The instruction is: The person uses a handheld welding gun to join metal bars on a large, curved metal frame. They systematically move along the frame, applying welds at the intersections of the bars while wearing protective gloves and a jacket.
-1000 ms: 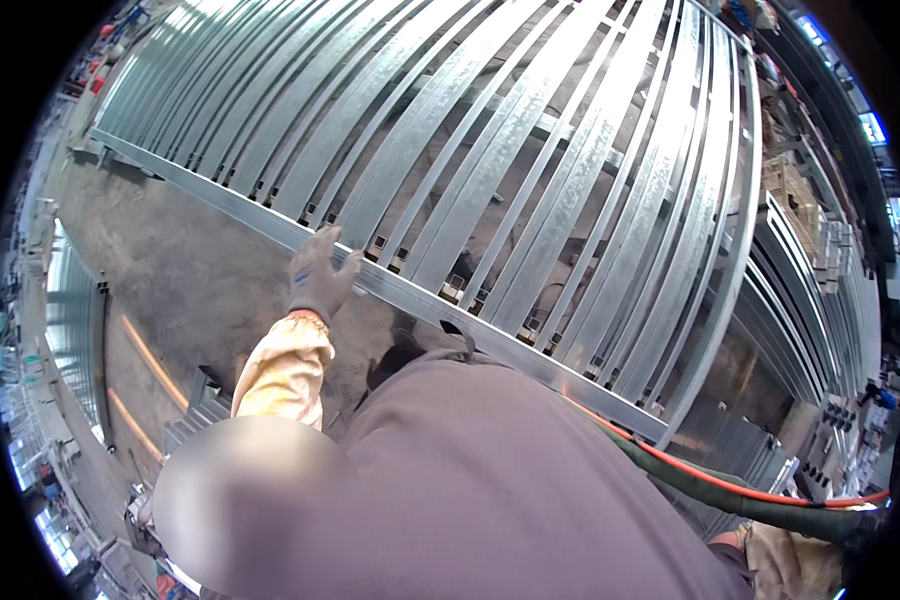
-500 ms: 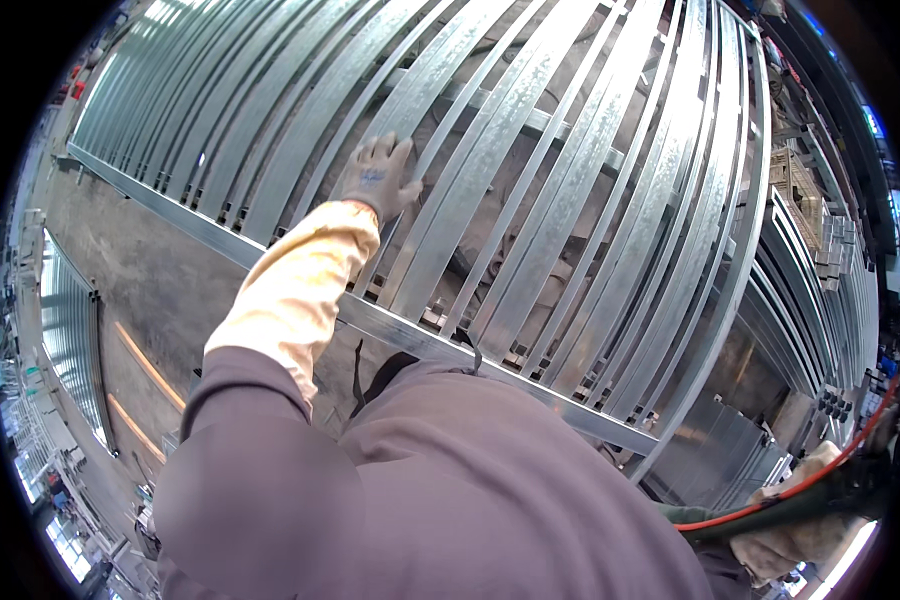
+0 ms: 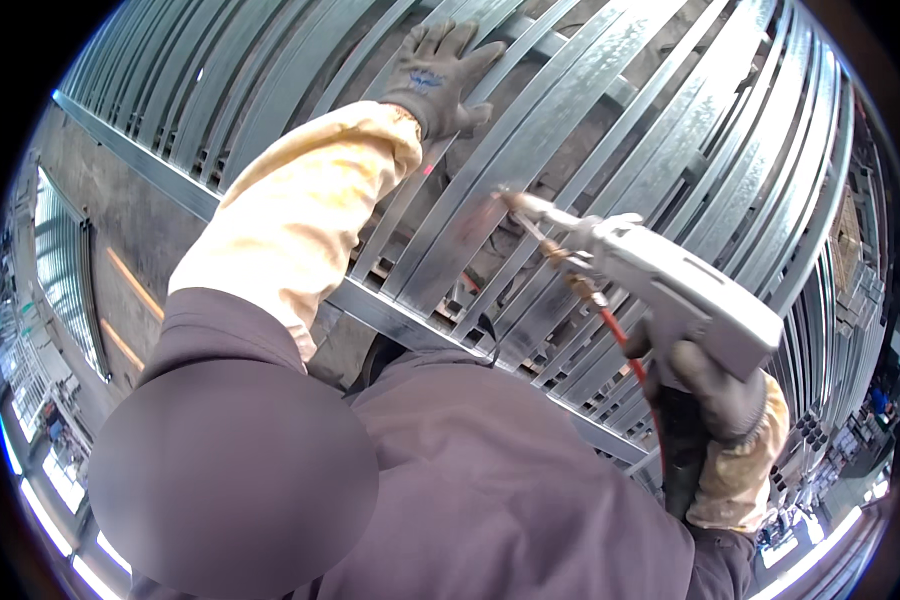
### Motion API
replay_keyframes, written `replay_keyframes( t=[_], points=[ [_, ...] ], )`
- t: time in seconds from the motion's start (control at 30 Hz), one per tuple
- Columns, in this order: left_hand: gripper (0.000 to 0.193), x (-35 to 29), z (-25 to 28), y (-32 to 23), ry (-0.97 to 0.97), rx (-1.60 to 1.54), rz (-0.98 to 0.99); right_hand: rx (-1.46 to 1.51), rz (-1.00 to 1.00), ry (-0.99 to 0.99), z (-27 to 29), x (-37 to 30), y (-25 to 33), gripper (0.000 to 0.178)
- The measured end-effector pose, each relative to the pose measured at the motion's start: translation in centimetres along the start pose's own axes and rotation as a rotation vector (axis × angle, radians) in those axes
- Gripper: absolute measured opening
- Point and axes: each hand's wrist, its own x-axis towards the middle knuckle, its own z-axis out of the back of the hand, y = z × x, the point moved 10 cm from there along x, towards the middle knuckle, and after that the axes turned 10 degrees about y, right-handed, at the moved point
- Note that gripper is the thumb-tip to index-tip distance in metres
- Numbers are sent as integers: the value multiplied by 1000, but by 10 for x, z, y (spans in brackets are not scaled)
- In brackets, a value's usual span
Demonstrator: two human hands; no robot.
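Note:
My left hand [image 3: 438,80], in a grey work glove, lies with fingers spread over the galvanized steel bars [image 3: 515,135] of a large frame. Its palm faces down, and the fingers hold nothing. My right hand [image 3: 715,395], also gloved, is wrapped round the black grip of a grey welding gun [image 3: 685,280]. The gun has a copper-coloured nozzle and a thin feed tube with brass fittings beneath it. It points up and left, its tip over the bars; blur hides whether it touches them. A small red light spot [image 3: 427,170] shows near my left wrist.
The frame's near rail [image 3: 390,318] runs just in front of my body. A red hose [image 3: 620,340] trails from the gun toward me. On the left floor lie orange strips [image 3: 135,283] and a stack of metal panels [image 3: 65,260]. More metal profiles [image 3: 820,310] are stacked at right.
My right hand has risen from the lower right and brought the welding gun over the bars. My left hand has slid farther out and slightly right, its fingers more spread.

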Motion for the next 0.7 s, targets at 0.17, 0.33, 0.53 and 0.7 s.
replay_keyframes(
  t=[0.17,0.33,0.53,0.7],
  points=[
    [81,1,-1,3,58,-97,-40,-166,-69,301,-34,59,-24,47],
    [83,1,-3,0,67,-75,-77,-76,-73,359,-48,78,-31,47],
    [75,2,4,-4,55,-38,-67,60,-101,431,-56,83,-40,47],
    [63,-4,12,-5,-132,-5,-119,-45,-110,474,-72,101,-51,51]
  ],
)
